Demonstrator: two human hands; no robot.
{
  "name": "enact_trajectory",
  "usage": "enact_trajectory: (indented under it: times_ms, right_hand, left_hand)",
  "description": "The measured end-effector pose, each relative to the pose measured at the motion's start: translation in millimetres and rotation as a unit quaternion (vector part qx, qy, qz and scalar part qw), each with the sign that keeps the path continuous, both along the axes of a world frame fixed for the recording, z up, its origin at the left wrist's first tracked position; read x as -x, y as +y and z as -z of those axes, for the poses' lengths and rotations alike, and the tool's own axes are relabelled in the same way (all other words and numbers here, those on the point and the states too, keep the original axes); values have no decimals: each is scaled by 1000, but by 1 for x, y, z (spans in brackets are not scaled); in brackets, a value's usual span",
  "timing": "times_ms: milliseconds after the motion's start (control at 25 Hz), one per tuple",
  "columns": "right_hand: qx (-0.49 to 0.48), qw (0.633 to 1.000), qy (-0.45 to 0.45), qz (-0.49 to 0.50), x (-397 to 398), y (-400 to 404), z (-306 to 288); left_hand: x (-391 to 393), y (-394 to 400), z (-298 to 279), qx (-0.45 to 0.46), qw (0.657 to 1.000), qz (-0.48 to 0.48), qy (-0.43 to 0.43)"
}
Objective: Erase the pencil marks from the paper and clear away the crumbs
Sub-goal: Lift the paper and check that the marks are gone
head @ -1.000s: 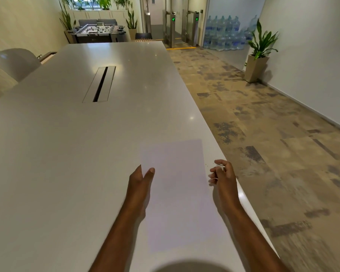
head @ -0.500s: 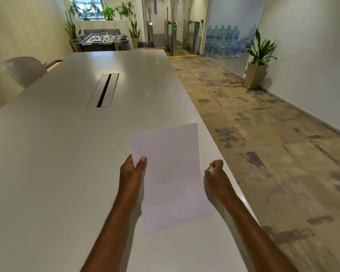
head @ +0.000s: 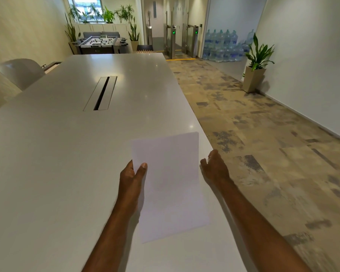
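Note:
A blank white sheet of paper [head: 171,185] is lifted off the white table [head: 67,154], its far edge raised and its near edge low. No pencil marks or crumbs show on it. My left hand [head: 133,177] pinches the sheet's left edge, thumb on top and fingers underneath. My right hand [head: 214,167] rests at the table's right edge just beside the paper's right side, seen from the back with its fingers curled down. Whatever is inside its palm is hidden.
A long cable slot [head: 101,93] runs along the table's middle. A white chair [head: 20,72] stands at the far left. To the right the table edge drops to patterned carpet [head: 263,144], with a potted plant [head: 257,63] by the wall.
The paper lay flat a second ago. My left hand has since gripped its left edge and lifted it. My right hand moved slightly forward along the table edge.

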State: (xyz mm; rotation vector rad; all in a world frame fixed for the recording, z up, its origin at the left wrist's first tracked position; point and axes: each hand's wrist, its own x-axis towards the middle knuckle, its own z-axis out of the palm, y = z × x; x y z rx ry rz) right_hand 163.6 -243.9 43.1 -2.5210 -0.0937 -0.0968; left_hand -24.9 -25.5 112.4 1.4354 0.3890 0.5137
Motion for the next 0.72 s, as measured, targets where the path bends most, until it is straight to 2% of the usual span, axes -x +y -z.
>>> enact_trajectory:
  times_ms: [160,320,480,520,600,640,680,720]
  right_hand:
    - [-40,999,-1,-11,-9,0,7]
    - [77,996,-30,-20,-16,-6,11]
    - [34,999,-2,-12,-11,-6,2]
    - [8,1000,-23,-8,-5,-5,-3]
    - [-129,990,-53,-21,14,2,-17]
    - [-245,968,-23,-39,27,6,-21]
    - [-366,927,47,-63,40,12,-25]
    - [-465,871,132,-89,54,16,-27]
  left_hand:
    - [-6,-1,1,6,1000,-1,8]
    - [-10,1,3,-5,1000,-2,6]
    - [-9,-1,-1,-5,1000,6,5]
    - [-9,-1,-1,-4,1000,0,3]
    - [-10,1,-2,-3,1000,-6,1]
    - [-10,2,-4,-1,1000,-7,-5]
    - [-11,2,-5,4,1000,-8,-11]
    - [-11,1,-8,11,1000,-7,-20]
